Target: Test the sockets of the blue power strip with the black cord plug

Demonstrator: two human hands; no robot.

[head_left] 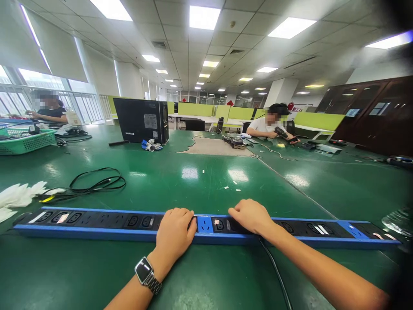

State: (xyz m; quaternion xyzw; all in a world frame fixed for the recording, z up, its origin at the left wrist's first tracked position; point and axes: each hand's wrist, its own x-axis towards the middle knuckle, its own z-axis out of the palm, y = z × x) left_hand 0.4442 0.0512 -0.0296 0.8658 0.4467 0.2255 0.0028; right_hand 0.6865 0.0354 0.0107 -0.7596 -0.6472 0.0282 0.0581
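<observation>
My left hand (176,230) lies palm down across the power strip (112,221), just left of its middle, the forearm coming up from below with one watch (144,270) at the wrist. Its fingers are pressed together and bent over toward the far edge, the thumb lying along their right side; I cannot tell whether the hidden tips grip anything. My right hand (251,215) is also palm down on the strip, its forearm slanting in from the lower right. Those fingers are bent under, knuckles up, and whether they pinch anything I cannot tell.

There is one strip, long and blue-edged, lying crosswise on the green table (161,185) in front of me, with two blue socket blocks in its black face (one right between my hands). One black cord (277,275) runs toward me from below my right hand. Beyond the strip I count four small white scraps (238,190), one looped black cable (97,185) on the left, one computer tower (142,120) and one green basket (32,144). Two other people sit farther off, one person (48,113) on the left, the other on the right.
</observation>
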